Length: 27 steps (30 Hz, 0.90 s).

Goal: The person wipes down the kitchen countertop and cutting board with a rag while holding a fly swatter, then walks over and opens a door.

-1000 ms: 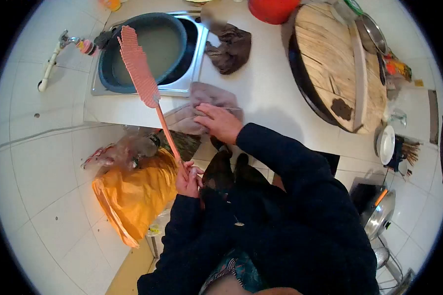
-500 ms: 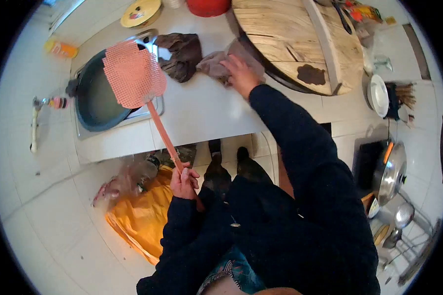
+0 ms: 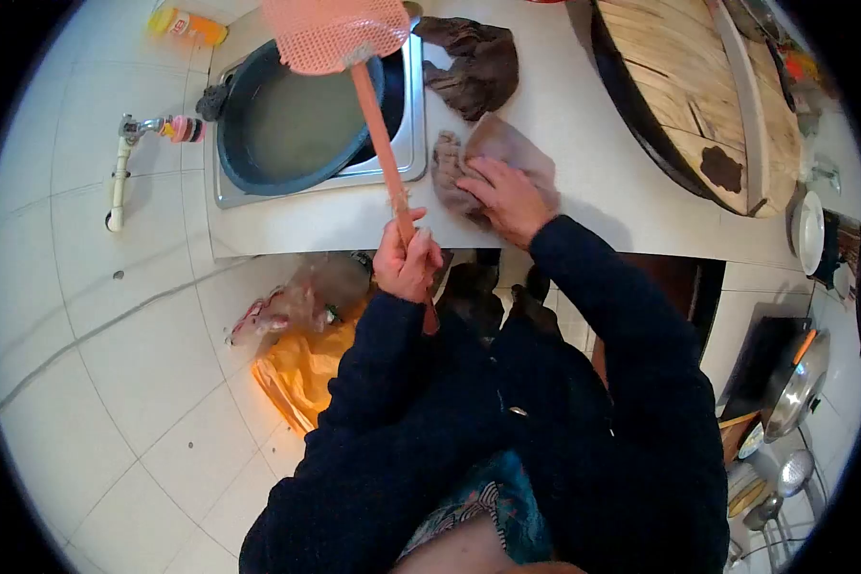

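My left hand (image 3: pixel 408 258) is closed around the handle of a pink plastic fly swatter (image 3: pixel 337 27), its mesh head raised over the far side of the sink. Bits of pale debris cling to the shaft and the head's base. My right hand (image 3: pixel 509 201) presses on a crumpled greyish-pink cloth (image 3: pixel 512 153) on the counter, fingers curled into its folds. A dark brown cloth (image 3: pixel 478 72) lies bunched just beyond it, beside the sink. In the sink, a dark basin (image 3: pixel 301 124) contains cloudy water.
A wall tap (image 3: pixel 148 126) and an orange-yellow bottle (image 3: pixel 187 26) are at the left. A large round wooden board (image 3: pixel 679 86) occupies the counter's right side. Below the counter lie an orange bag (image 3: pixel 306 373) and clear plastic bags. A lidded pan (image 3: pixel 796 383) stands far right.
My right hand has drawn the greyish-pink cloth toward the counter's front edge. The swatter has risen farther over the sink in my left hand, and the view has shifted left.
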Each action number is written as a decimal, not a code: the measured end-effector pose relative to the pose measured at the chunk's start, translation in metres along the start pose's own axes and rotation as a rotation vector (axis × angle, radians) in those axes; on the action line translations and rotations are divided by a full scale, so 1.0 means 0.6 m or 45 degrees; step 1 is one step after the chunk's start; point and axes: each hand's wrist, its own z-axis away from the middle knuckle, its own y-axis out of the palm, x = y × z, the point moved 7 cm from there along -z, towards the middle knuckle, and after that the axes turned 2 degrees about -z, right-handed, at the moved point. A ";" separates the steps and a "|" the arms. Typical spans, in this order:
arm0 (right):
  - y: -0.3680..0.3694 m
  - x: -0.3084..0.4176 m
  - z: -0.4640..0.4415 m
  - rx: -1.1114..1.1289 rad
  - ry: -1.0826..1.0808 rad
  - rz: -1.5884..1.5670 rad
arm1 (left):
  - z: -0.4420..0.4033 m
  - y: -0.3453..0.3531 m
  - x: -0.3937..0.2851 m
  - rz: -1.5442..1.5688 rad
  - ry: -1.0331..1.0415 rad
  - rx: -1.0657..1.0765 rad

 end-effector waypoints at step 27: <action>-0.070 -0.035 0.138 -0.080 0.251 0.141 | -0.021 0.131 0.049 -0.376 0.350 0.358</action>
